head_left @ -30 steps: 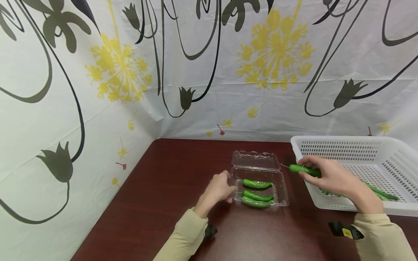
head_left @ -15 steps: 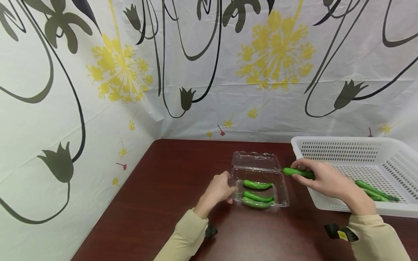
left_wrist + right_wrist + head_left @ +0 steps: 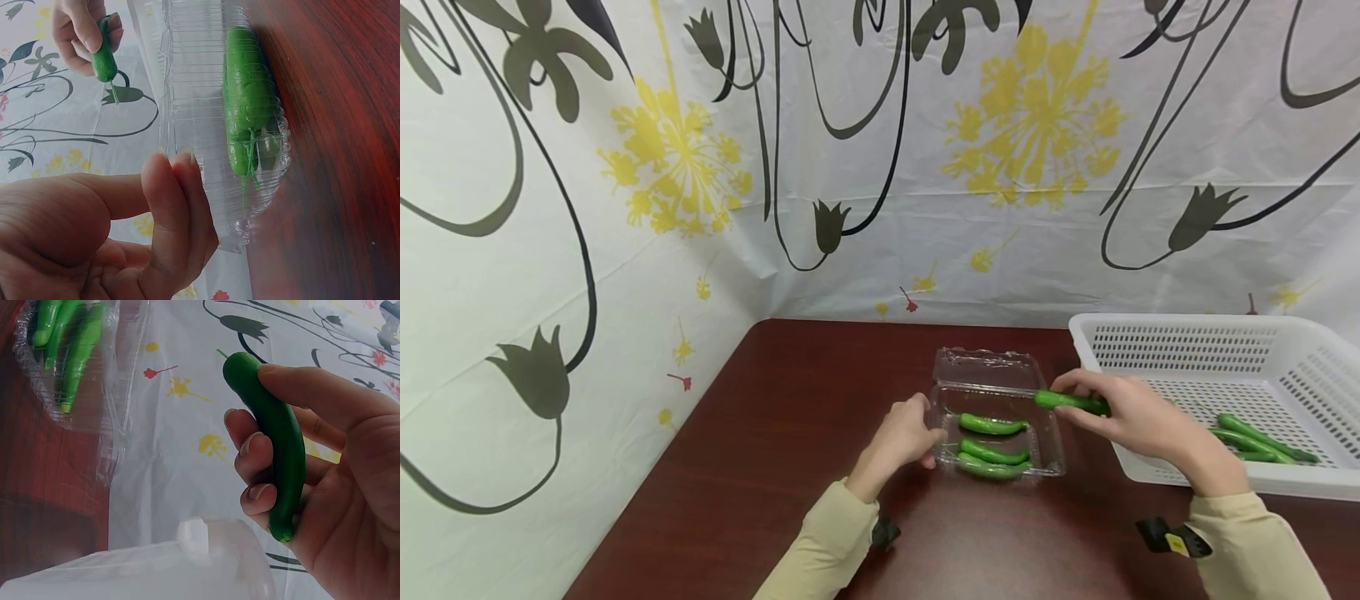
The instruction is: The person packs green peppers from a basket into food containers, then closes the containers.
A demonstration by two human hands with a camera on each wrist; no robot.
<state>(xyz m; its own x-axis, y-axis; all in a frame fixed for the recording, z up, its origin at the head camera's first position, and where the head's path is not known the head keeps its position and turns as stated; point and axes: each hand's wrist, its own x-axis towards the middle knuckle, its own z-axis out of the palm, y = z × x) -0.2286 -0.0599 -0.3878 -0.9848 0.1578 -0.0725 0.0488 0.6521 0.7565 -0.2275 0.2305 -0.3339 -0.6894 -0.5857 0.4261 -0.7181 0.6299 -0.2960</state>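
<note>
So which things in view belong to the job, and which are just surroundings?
Job:
right hand holding a green chili pepper
left hand at the open plastic clamshell
three chili peppers inside it
white slotted basket and its peppers

Surroundings:
brown tabletop
flower-printed sheet
black wrist-worn gear

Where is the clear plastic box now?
In the head view, the clear plastic box lies on the table right of centre, between the left hand and the white basket.

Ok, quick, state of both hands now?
Left hand: curled at the edge of the clear container; grip can't be told.
Right hand: holding a green pepper.
</note>
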